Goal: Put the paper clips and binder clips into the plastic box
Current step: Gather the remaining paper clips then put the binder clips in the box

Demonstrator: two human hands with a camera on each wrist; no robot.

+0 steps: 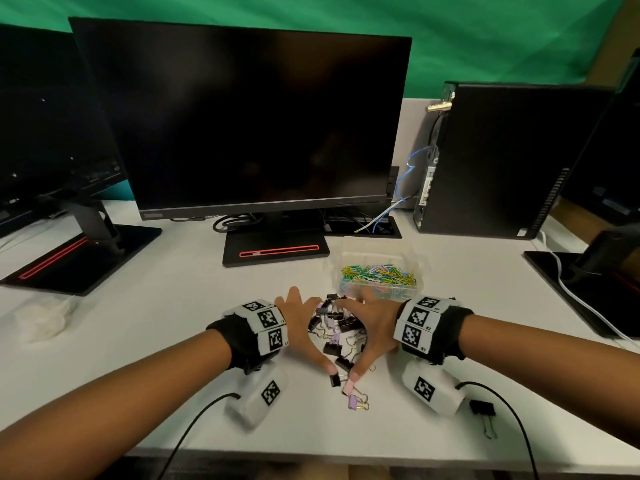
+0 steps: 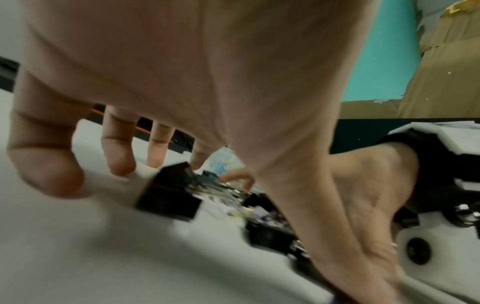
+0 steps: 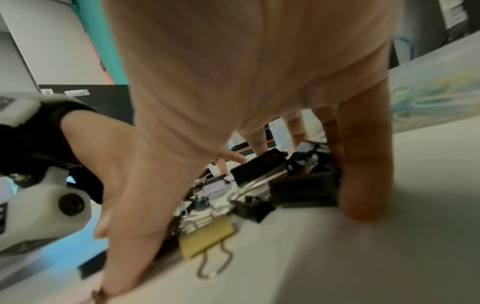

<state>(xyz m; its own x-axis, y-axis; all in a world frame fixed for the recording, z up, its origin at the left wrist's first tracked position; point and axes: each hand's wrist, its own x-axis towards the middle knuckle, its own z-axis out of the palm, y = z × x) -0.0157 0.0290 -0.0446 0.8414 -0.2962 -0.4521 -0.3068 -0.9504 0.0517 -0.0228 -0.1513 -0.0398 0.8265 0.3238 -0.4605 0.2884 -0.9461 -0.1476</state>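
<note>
A white bench [image 1: 173, 306] carries the scene; behind it hangs a green backdrop [image 1: 450, 36], creased in places. A large dark monitor [image 1: 242, 123] stands at the middle on a black base with a red-edged slot [image 1: 278, 251]; a second monitor [image 1: 45, 133] sits to the left on a like base. To the right stands a black computer tower [image 1: 502, 161] — blue and white cables [image 1: 412, 168] trail from its rear; a white cable [image 1: 588, 306] runs along the bench's right side; light is even and soft.
</note>
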